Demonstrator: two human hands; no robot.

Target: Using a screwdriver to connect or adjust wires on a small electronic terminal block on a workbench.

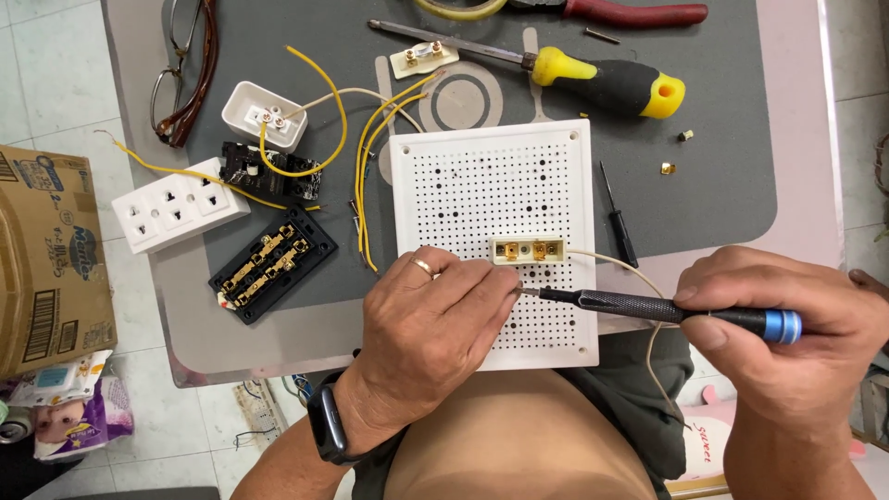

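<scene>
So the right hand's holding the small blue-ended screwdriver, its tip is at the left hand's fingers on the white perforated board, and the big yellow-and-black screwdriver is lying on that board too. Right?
Not quite. The head view shows the big yellow-and-black screwdriver lying on the grey mat above the white perforated board, not on it. The rest holds: the right hand holds the small blue-ended screwdriver, its tip at the left hand fingers on the board.

Black-blue precision screwdriver (648,308) level, tip seemingly at white perforated board (482,185).

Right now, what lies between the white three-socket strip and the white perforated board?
In the head view, between the socket strip and the perforated board lie a black socket insert with brass contacts and several yellow wires.
</scene>
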